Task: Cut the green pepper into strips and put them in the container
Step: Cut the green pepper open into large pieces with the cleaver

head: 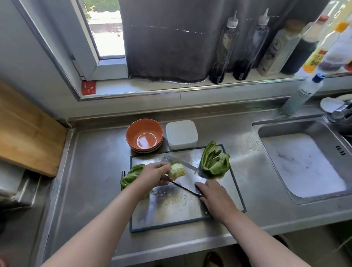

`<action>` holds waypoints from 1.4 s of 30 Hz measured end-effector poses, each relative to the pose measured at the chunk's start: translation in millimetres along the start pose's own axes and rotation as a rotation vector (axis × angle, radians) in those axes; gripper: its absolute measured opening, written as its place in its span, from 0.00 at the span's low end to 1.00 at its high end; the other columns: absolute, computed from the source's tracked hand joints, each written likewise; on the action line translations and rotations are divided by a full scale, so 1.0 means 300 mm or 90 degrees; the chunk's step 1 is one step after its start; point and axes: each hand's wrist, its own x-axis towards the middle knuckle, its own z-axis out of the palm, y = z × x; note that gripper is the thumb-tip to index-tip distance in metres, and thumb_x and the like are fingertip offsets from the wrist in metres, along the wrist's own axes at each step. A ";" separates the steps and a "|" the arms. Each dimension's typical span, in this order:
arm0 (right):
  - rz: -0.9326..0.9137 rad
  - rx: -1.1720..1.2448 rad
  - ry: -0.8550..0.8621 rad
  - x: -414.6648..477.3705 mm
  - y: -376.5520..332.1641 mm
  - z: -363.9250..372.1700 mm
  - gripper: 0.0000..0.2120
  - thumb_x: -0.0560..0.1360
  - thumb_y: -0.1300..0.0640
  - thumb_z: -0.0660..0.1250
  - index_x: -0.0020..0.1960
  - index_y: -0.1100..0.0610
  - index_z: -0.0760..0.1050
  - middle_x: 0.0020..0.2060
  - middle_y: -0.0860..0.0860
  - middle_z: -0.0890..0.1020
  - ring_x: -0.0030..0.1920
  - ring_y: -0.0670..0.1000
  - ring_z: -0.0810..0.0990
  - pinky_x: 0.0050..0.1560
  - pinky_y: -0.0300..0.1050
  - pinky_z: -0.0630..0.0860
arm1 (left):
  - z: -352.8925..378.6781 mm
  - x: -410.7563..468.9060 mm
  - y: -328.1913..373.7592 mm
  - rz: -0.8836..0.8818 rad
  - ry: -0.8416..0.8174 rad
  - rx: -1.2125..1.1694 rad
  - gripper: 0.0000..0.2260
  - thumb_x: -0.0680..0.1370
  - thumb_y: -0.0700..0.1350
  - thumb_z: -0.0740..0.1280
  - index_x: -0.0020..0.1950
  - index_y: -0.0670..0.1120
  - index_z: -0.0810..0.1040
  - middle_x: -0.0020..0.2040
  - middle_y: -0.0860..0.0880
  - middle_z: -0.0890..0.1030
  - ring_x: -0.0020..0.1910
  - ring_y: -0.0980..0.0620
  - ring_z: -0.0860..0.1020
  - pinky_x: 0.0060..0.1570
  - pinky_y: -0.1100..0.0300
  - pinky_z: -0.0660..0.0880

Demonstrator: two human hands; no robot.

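With the left hand pinching the seedy core and the right hand gripping the knife, set the core off the board before slicing.

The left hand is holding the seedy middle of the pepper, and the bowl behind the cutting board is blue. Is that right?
Not quite. The bowl behind the cutting board is orange, not blue; the head view shows it. The left hand does hold the seedy pepper core.
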 end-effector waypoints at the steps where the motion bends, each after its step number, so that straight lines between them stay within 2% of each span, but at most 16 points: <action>1: -0.013 -0.029 0.003 0.007 0.001 -0.001 0.17 0.80 0.56 0.63 0.69 0.49 0.69 0.56 0.52 0.73 0.58 0.56 0.71 0.55 0.51 0.71 | 0.012 0.005 0.000 0.000 -0.003 0.005 0.08 0.81 0.42 0.65 0.57 0.41 0.80 0.44 0.44 0.83 0.38 0.49 0.82 0.37 0.61 0.78; 5: -0.050 -0.055 0.015 0.034 0.013 -0.055 0.15 0.81 0.52 0.63 0.67 0.50 0.74 0.56 0.52 0.77 0.58 0.55 0.74 0.56 0.52 0.71 | 0.065 0.017 0.021 0.005 -0.016 0.015 0.05 0.82 0.41 0.64 0.52 0.45 0.80 0.41 0.45 0.82 0.37 0.51 0.82 0.36 0.62 0.79; 8: -0.003 0.030 0.216 0.060 0.066 -0.131 0.11 0.76 0.57 0.68 0.57 0.53 0.81 0.50 0.53 0.78 0.51 0.57 0.78 0.50 0.51 0.75 | 0.114 0.042 0.042 0.008 -0.016 0.021 0.05 0.82 0.42 0.64 0.53 0.45 0.80 0.41 0.46 0.82 0.38 0.51 0.81 0.36 0.62 0.79; 10: 0.045 0.002 0.295 0.078 0.115 -0.188 0.20 0.68 0.61 0.72 0.60 0.51 0.80 0.54 0.55 0.76 0.54 0.59 0.77 0.49 0.53 0.76 | 0.155 0.062 0.056 0.007 -0.006 0.022 0.06 0.83 0.43 0.64 0.56 0.44 0.79 0.42 0.46 0.82 0.40 0.50 0.81 0.39 0.60 0.80; 11: 0.060 -0.026 0.255 0.089 0.139 -0.215 0.29 0.66 0.62 0.72 0.66 0.48 0.76 0.62 0.57 0.73 0.61 0.61 0.73 0.55 0.55 0.74 | 0.177 0.074 0.062 0.009 0.000 0.019 0.07 0.83 0.43 0.63 0.57 0.43 0.79 0.43 0.46 0.82 0.40 0.50 0.81 0.41 0.60 0.80; 13: 0.070 -0.071 0.109 0.118 0.175 -0.241 0.45 0.67 0.63 0.71 0.78 0.39 0.59 0.78 0.56 0.54 0.76 0.61 0.56 0.68 0.60 0.67 | 0.217 0.090 0.075 0.011 0.007 0.010 0.06 0.83 0.42 0.63 0.56 0.44 0.78 0.43 0.46 0.82 0.40 0.51 0.81 0.40 0.61 0.80; 14: 0.067 -0.076 0.037 0.136 0.184 -0.242 0.49 0.69 0.64 0.70 0.79 0.36 0.51 0.80 0.53 0.45 0.79 0.59 0.48 0.70 0.60 0.66 | 0.235 0.096 0.081 0.008 0.009 0.006 0.06 0.83 0.42 0.62 0.56 0.45 0.78 0.43 0.46 0.82 0.40 0.51 0.81 0.40 0.61 0.80; 16: 0.051 -0.053 -0.023 0.173 0.190 -0.231 0.49 0.72 0.68 0.67 0.80 0.35 0.47 0.81 0.51 0.39 0.80 0.59 0.47 0.67 0.58 0.71 | 0.261 0.111 0.086 0.006 0.014 0.004 0.06 0.83 0.42 0.63 0.55 0.45 0.78 0.44 0.46 0.83 0.39 0.51 0.81 0.41 0.60 0.80; 18: 0.065 -0.022 -0.002 0.204 0.176 -0.217 0.45 0.75 0.65 0.68 0.80 0.37 0.50 0.81 0.53 0.45 0.77 0.61 0.54 0.65 0.55 0.73 | 0.271 0.125 0.085 0.006 0.023 0.009 0.06 0.83 0.42 0.63 0.56 0.44 0.79 0.44 0.46 0.83 0.39 0.51 0.82 0.42 0.59 0.81; 20: 0.107 -0.013 0.032 0.232 0.158 -0.209 0.41 0.75 0.53 0.72 0.81 0.41 0.53 0.80 0.56 0.53 0.74 0.61 0.59 0.67 0.55 0.72 | 0.267 0.137 0.084 0.008 0.034 0.015 0.07 0.83 0.42 0.63 0.57 0.43 0.80 0.45 0.46 0.83 0.40 0.50 0.81 0.44 0.58 0.81; 24: 0.149 -0.039 0.025 0.253 0.139 -0.235 0.48 0.72 0.41 0.73 0.82 0.46 0.48 0.77 0.57 0.58 0.73 0.61 0.61 0.67 0.56 0.68 | 0.254 0.145 0.101 0.010 0.040 0.016 0.06 0.83 0.42 0.64 0.55 0.45 0.80 0.46 0.45 0.83 0.42 0.48 0.81 0.41 0.60 0.81; 27: 0.131 0.084 0.069 0.208 0.162 -0.304 0.44 0.70 0.54 0.72 0.80 0.48 0.54 0.75 0.56 0.61 0.73 0.60 0.61 0.71 0.54 0.64 | 0.282 0.147 0.127 0.024 0.008 0.039 0.05 0.82 0.43 0.64 0.54 0.46 0.80 0.47 0.44 0.83 0.41 0.48 0.81 0.40 0.60 0.80; 29: 0.085 0.272 0.090 0.135 0.190 -0.370 0.39 0.68 0.63 0.68 0.78 0.48 0.63 0.71 0.54 0.68 0.68 0.55 0.71 0.70 0.47 0.69 | 0.339 0.145 0.156 0.037 -0.036 0.066 0.07 0.82 0.43 0.65 0.57 0.44 0.80 0.47 0.44 0.82 0.40 0.48 0.81 0.38 0.60 0.79; 33: 0.079 0.470 0.072 -0.069 0.270 -0.467 0.32 0.70 0.69 0.68 0.71 0.51 0.72 0.59 0.49 0.79 0.42 0.40 0.81 0.44 0.32 0.76 | 0.535 0.112 0.202 0.081 -0.182 0.150 0.06 0.81 0.44 0.67 0.56 0.46 0.81 0.45 0.45 0.84 0.41 0.50 0.81 0.43 0.58 0.80; 39: 0.278 0.553 0.161 -0.434 0.490 -0.476 0.25 0.69 0.66 0.78 0.64 0.53 0.78 0.53 0.47 0.81 0.34 0.41 0.80 0.37 0.40 0.80 | 0.908 0.046 0.134 0.108 -0.322 0.246 0.09 0.79 0.43 0.70 0.57 0.43 0.79 0.51 0.43 0.84 0.45 0.50 0.83 0.44 0.58 0.81; 42: 0.342 0.540 0.171 -0.614 0.614 -0.426 0.25 0.68 0.64 0.80 0.62 0.52 0.78 0.52 0.45 0.81 0.38 0.44 0.82 0.40 0.41 0.82 | 1.102 0.001 0.042 0.092 -0.378 0.287 0.07 0.78 0.41 0.70 0.55 0.43 0.81 0.50 0.43 0.84 0.45 0.49 0.83 0.45 0.56 0.81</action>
